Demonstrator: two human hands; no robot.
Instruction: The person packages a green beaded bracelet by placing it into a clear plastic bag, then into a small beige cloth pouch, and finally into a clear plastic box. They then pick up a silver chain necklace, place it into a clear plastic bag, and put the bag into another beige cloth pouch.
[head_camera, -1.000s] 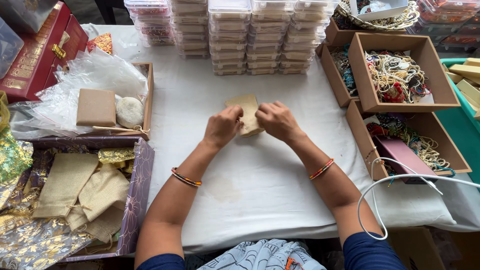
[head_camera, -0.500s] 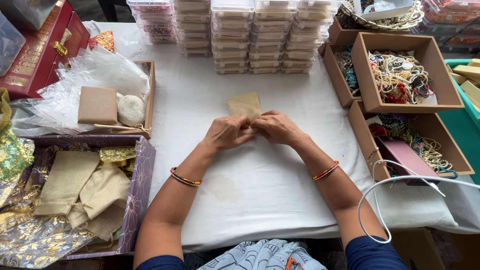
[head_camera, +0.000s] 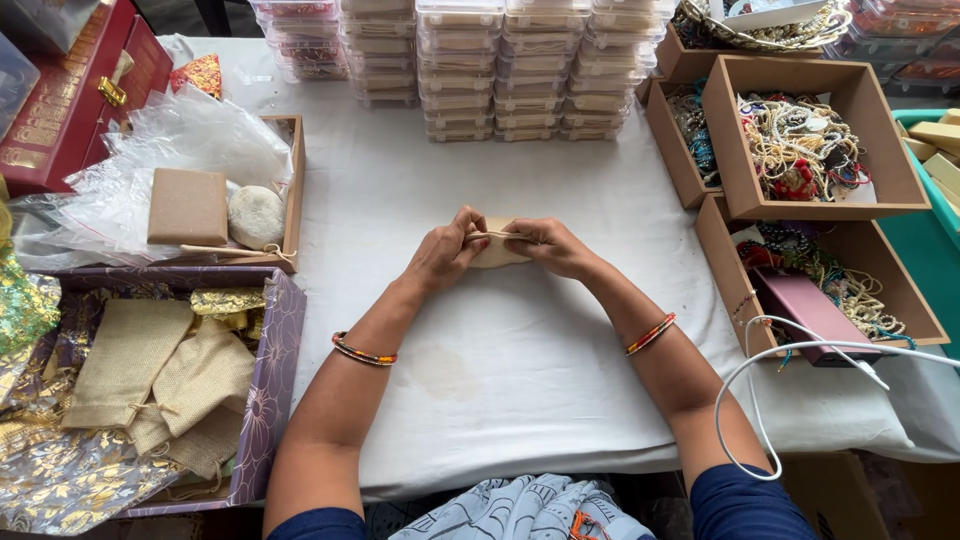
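Lowered since half a second ago: small beige cloth pouch (head_camera: 495, 250), now mid-table, pinched by left hand (head_camera: 445, 255) and right hand (head_camera: 548, 246), drawstring pulled taut (seemingly closing; not yet set aside).

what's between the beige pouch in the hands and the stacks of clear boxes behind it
In the head view, only bare white tablecloth lies between the small beige pouch and the stacked clear boxes.

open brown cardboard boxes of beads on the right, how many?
3, maybe more hidden: large box of necklaces at right, narrow box on its left side, and lower box holding a pink case.
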